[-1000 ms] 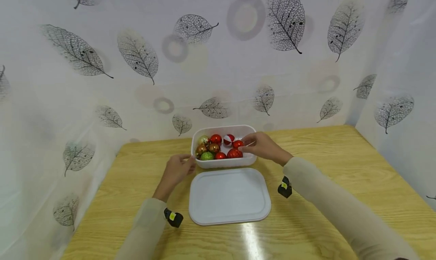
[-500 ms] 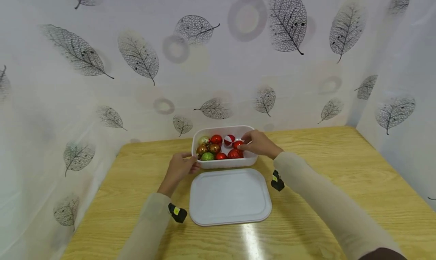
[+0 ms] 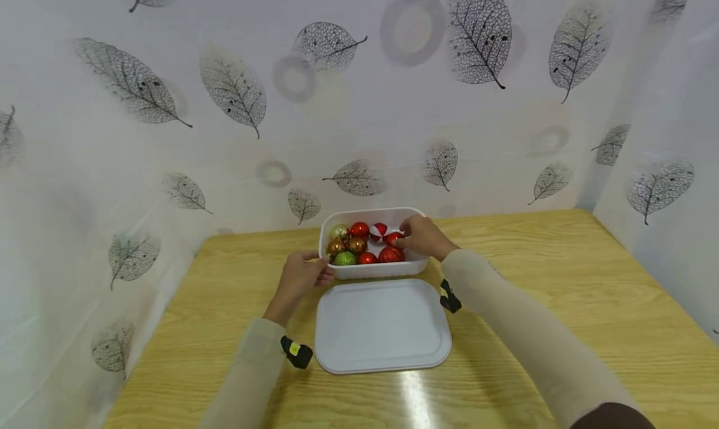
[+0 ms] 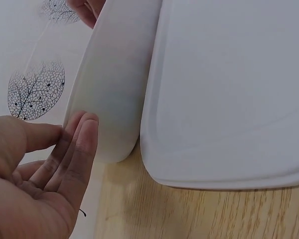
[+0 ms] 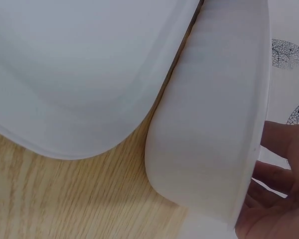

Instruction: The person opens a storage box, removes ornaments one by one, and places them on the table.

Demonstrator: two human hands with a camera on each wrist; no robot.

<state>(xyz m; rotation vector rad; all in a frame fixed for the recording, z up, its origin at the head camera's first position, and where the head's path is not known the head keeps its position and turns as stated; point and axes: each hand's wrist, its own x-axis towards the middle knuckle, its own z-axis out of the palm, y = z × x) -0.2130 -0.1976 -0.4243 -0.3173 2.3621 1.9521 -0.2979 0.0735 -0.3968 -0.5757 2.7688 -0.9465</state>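
Observation:
A white plastic box (image 3: 382, 270) at the back of the table holds several Christmas baubles, with a green glittery bauble (image 3: 345, 258) and a large red bauble (image 3: 391, 254) along its front. My left hand (image 3: 299, 276) pinches the rim at the box's front left corner; the left wrist view shows the thumb on top and the fingers beneath. Over the right rim reaches my right hand (image 3: 425, 236), thumb and forefinger around a small red bauble (image 3: 394, 236) inside. In the right wrist view the box wall hides the fingertips of the right hand (image 5: 281, 184).
A white lid (image 3: 383, 326) lies flat on the wooden table (image 3: 522, 279), just in front of the box. Behind the box hangs a pale sheet (image 3: 359, 135) with a leaf print. A red and white bauble (image 3: 378, 231) sits near the box's back wall.
My right hand has moved slightly further into the box, its forefinger closing toward the small red bauble. The left hand has moved up against the box corner. The lid has stayed put.

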